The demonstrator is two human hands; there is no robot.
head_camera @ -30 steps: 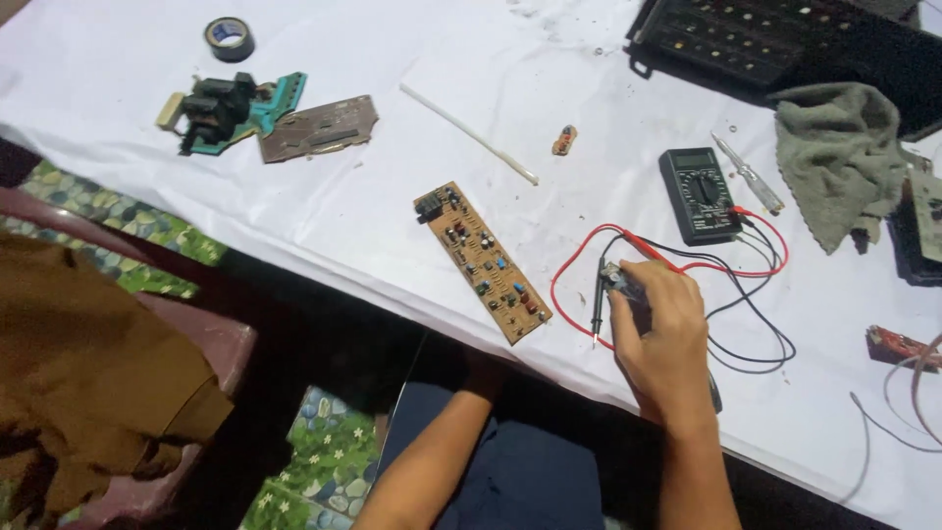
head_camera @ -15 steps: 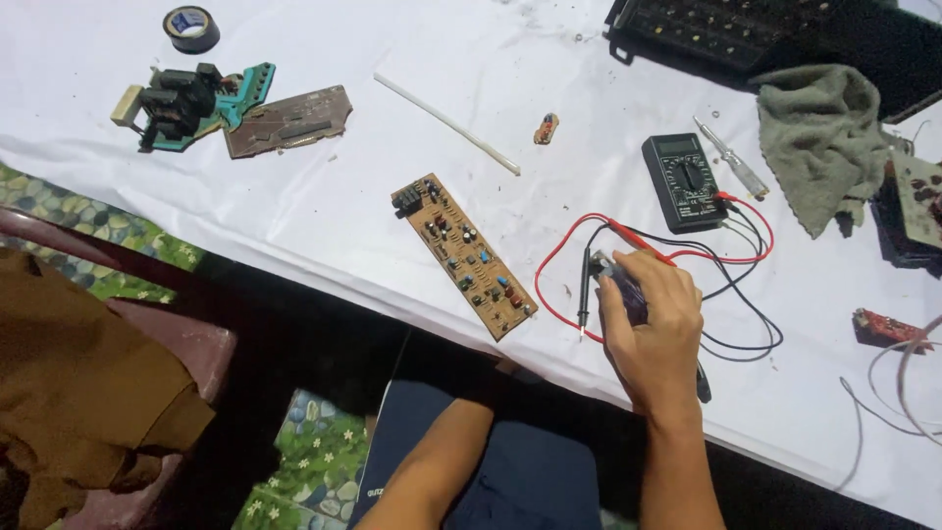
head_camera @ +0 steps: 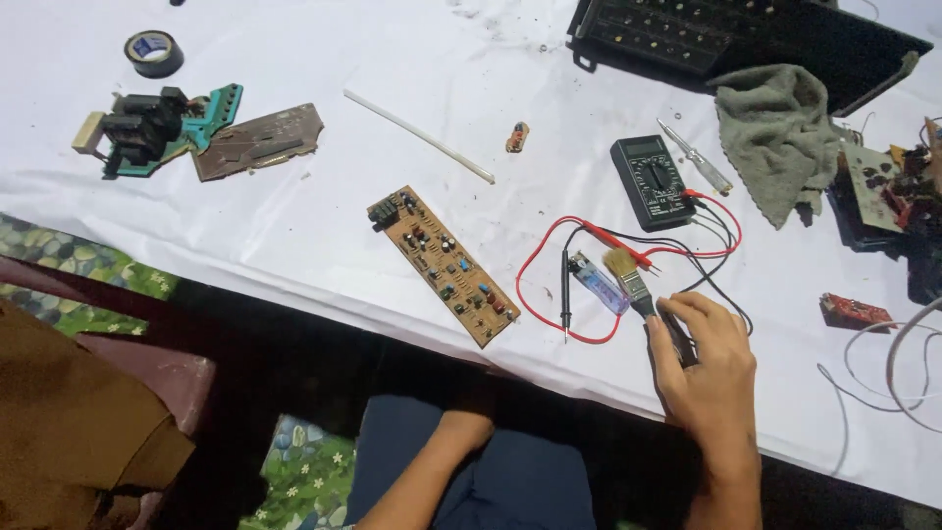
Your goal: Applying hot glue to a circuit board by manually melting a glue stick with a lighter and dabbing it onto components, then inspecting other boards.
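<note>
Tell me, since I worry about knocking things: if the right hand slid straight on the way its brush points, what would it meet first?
Most likely the blue lighter, which lies just beyond the bristles of the brush held in the right hand. The black probe and red lead come after it. Depth is hard to judge, so the bristles might pass over it.

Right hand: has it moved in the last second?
Yes. The right hand, gripping the paintbrush, drew back from the multimeter toward the near edge of the table.

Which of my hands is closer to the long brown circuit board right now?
Right. Your right hand lies on the table to the right of the circuit board, holding a paintbrush. Your left hand is hidden below the table edge; only its forearm shows.
</note>
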